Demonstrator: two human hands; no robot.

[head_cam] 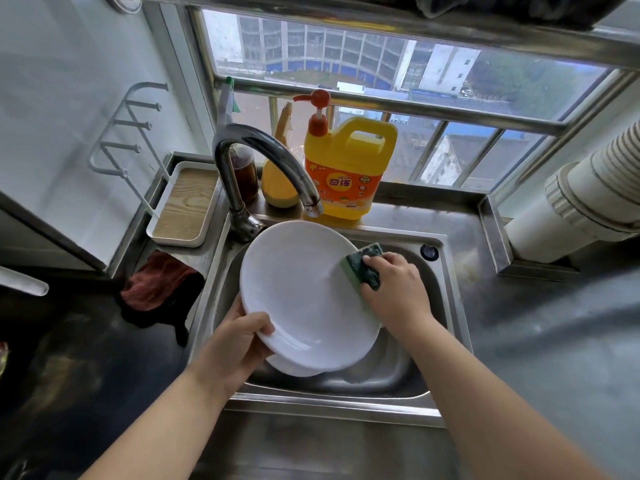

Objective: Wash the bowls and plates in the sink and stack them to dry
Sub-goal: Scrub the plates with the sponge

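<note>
My left hand (239, 344) grips the near rim of a white plate (304, 292), thumb on its face, holding it tilted over the sink (446, 299). My right hand (394, 289) clutches a green sponge (363, 268), pressed against the plate's right edge. Another white dish (294, 368) shows just beneath the plate (I cannot tell whether bowl or plate). The tap (263, 161) arches above; behind it stands a yellow soap jug (349, 168). A red cloth (156, 282) lies left of the sink.
</note>
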